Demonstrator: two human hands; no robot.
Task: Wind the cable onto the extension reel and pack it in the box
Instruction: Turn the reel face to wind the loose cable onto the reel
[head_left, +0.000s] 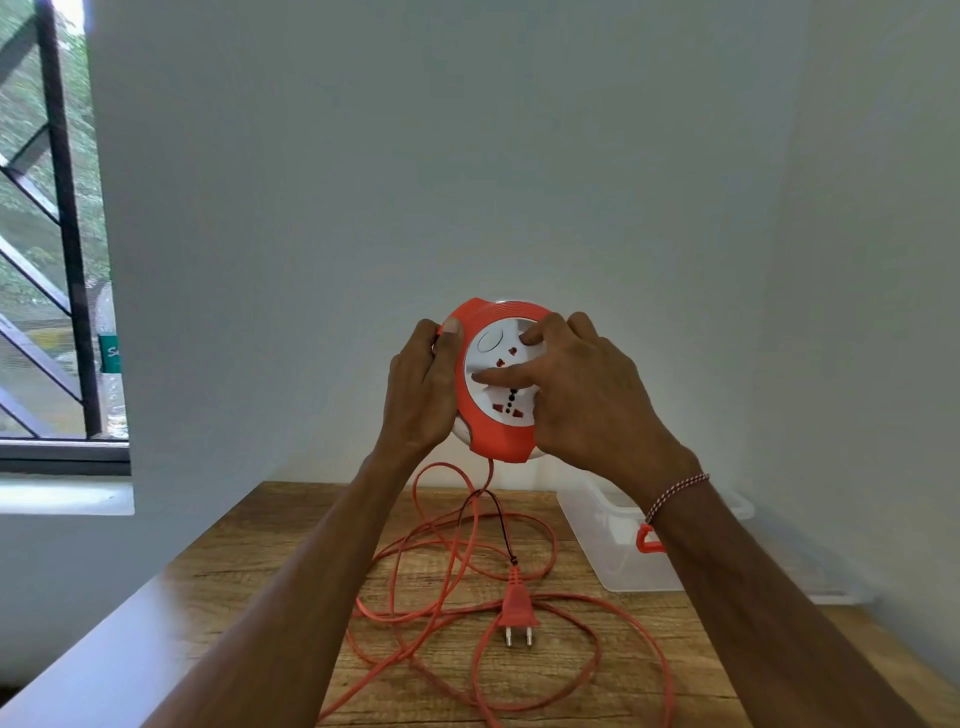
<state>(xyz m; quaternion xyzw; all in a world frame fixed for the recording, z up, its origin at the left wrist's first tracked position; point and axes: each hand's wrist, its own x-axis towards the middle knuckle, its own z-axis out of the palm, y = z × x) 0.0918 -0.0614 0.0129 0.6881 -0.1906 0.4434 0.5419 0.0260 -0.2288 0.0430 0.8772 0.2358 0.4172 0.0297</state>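
Note:
I hold a round orange and white extension reel (503, 431) up in front of me, above the table. My left hand (420, 387) grips its left rim, thumb over the orange edge. My right hand (582, 395) is on the right side, with fingers pressed on the white socket face. An orange cable (447, 551) drops from the bottom of the reel and lies in loose loops on the wooden table (249, 561). Its orange two-pin plug (517, 610) rests flat among the loops. A clear plastic box (613, 540) with an orange latch stands at the right, partly behind my right forearm.
A white wall rises right behind the table and on the right. A barred window (52, 260) with a sill is at the left. The table's left edge runs diagonally toward me.

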